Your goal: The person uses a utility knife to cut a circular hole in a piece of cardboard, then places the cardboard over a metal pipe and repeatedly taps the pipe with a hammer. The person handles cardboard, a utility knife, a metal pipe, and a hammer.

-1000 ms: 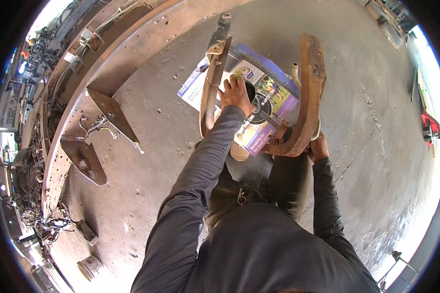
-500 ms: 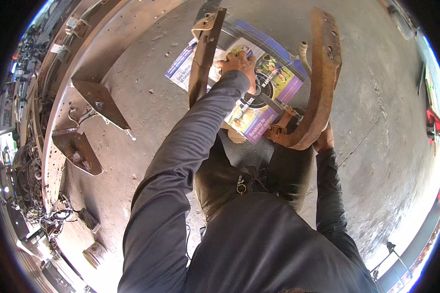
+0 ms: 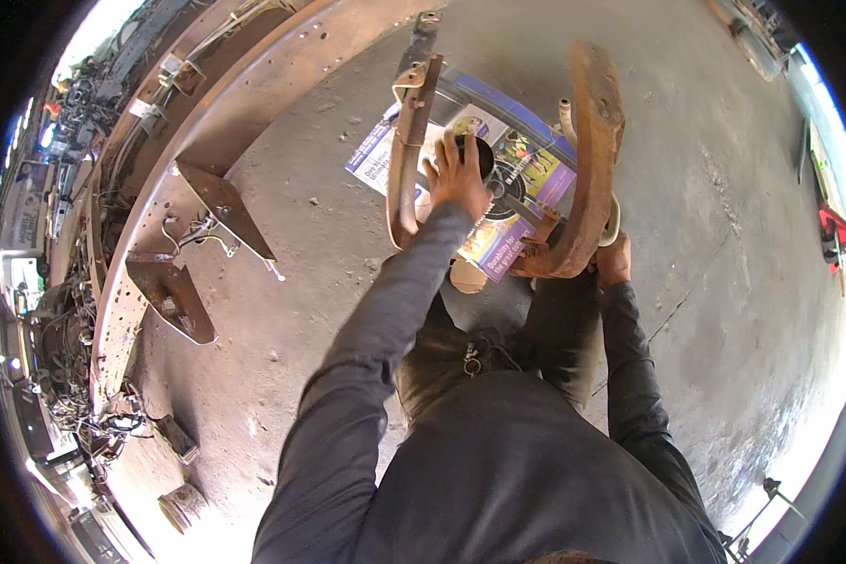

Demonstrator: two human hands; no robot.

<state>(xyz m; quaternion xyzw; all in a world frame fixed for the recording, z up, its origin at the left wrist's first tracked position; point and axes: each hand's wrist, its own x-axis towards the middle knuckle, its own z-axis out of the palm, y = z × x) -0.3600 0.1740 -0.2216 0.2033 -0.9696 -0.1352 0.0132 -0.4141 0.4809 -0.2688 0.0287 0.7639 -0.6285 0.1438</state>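
A flattened printed cardboard box [image 3: 543,188] lies on the floor in front of my knees, under a heavy rusty metal frame. The frame's curved right arm [image 3: 592,150] and its narrower left upright [image 3: 409,160] stand on either side of the box's middle. My left hand [image 3: 460,177] is between them, fingers spread, beside a black round part [image 3: 479,155] that it seems to touch. My right hand [image 3: 614,261] is closed at the lower end of a pale curved tube [image 3: 613,224] along the frame's right side; its fingertips are partly hidden.
On the left a long rusty curved beam [image 3: 160,226] carries angled brackets [image 3: 171,299] that jut over the floor. Tangled wires [image 3: 113,418] and small blocks [image 3: 174,439] lie below. Something red [image 3: 834,230] stands at the far right edge.
My left hand has gone from gripping low over the box to spread fingers beside the black part. My right hand has come out from behind the frame to the pale tube.
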